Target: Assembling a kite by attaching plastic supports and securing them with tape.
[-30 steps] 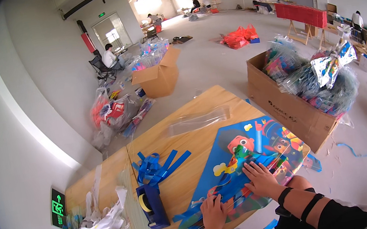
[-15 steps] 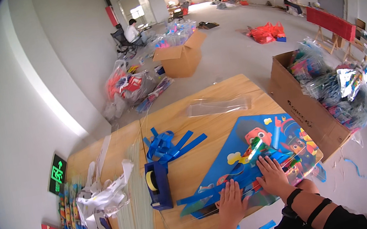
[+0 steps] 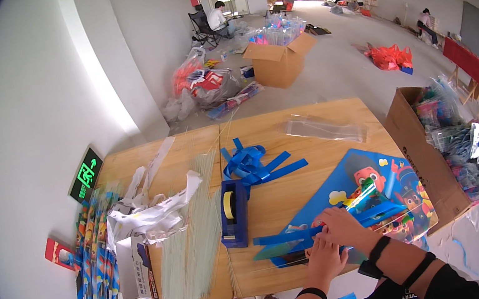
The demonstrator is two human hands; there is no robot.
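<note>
A blue kite-like plastic sheet (image 3: 350,164) printed with cartoon figures lies folded at the right of the wooden table. Long blue ribbon strips (image 3: 283,238) run across its near side. Over these strips my two hands meet. My right hand (image 3: 344,228) is closed, its fingers bent toward the left. Just below it, my left hand (image 3: 326,258) is closed too, fingertips against the right hand's. Whatever they pinch is hidden between the fingers.
A blue tape dispenser (image 3: 236,226) and a heap of blue ribbon (image 3: 248,162) stand mid-table. Thin pale rods (image 3: 192,265), crumpled white plastic (image 3: 155,214) and rolled printed sheets (image 3: 96,256) lie left. A full cardboard box (image 3: 421,154) adjoins the table's right edge.
Both hands lay flat and apart on the sheet before. My right hand has come left to my left hand, and the fingers of both have closed. The whole view has shifted.
</note>
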